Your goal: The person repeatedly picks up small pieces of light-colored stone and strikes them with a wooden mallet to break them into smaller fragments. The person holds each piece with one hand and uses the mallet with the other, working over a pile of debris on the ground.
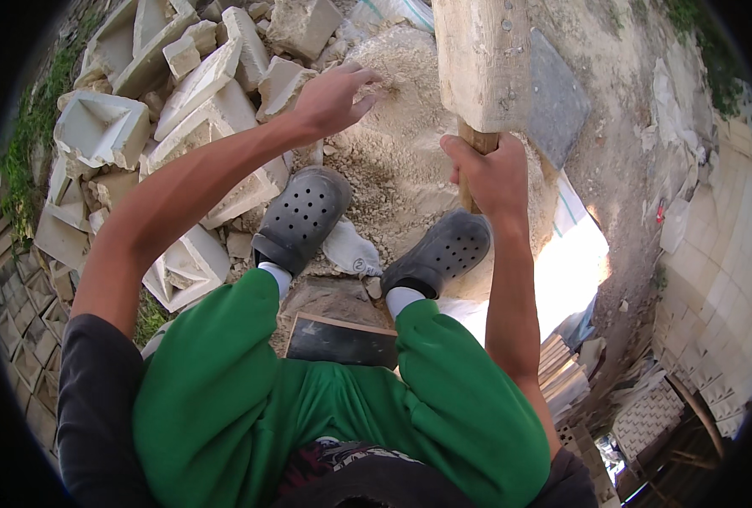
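Note:
My right hand (501, 179) is wrapped around the handle of a large wooden mallet (483, 68), close below its thick, block-shaped head. Nails show in the wood, and the head is raised over the ground. My left hand (335, 100) reaches forward with fingers apart, holding nothing. Below it lies a mound of pale crushed rubble (397, 135). Whether its fingertips touch the mound I cannot tell. To the left of that hand is a heap of broken whitish blocks (211, 85), some with hollowed, box-like faces.
My grey clogs (304, 216) stand on either side of a small white cloth (350, 250). A flat grey slab (555, 97) lies right of the mallet, beside white sacking (575, 229). Stacked tiles (562, 377) are at lower right, and a patterned block wall (714, 279) is farther right.

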The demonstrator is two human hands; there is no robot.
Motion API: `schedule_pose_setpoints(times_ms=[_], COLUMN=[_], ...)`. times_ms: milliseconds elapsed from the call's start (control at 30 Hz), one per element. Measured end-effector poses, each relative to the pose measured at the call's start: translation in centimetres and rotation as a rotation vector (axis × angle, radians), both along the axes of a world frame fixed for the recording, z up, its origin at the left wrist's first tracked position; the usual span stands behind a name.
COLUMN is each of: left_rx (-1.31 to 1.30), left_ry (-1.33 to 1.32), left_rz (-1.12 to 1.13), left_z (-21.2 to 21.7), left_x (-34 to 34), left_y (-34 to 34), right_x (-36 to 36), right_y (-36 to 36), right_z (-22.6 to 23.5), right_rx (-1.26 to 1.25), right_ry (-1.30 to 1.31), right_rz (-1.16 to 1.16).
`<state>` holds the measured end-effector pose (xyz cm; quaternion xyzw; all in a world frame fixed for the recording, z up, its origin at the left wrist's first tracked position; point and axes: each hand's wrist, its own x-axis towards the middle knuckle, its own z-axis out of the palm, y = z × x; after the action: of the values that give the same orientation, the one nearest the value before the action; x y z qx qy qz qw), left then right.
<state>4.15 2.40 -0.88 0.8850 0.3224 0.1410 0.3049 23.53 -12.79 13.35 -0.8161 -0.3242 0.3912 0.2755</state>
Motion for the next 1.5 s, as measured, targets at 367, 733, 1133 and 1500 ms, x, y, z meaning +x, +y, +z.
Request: schedule_pose_setpoints(times_ms=[367, 733, 1133, 1500], left_rx=[-0.16, 0.108, 0.174, 0.043], left_ry=[0.084, 0.191, 0.491, 0.491], left_rz=[0.08, -0.051, -0.062, -0.127], left_z=[-0.4, -0.3, -0.1, 1.2], left_x=[-1.8, -4.1, -3.5, -2.9], left_y=[0.7, 4.4, 3.8, 5.0], right_x=[-2.4, -0.9, -0.1, -1.9], right_y=[-0.1, -0.2, 0.9, 0.7], right_z=[-5.0, -8.0, -0.3, -6.7], right_rx=[-0.326, 0.431, 0.001, -0.334], right_ry=[0.06, -0.031, 0.066, 0.026], right_rz=[0.085, 0.106, 0.052, 0.157])
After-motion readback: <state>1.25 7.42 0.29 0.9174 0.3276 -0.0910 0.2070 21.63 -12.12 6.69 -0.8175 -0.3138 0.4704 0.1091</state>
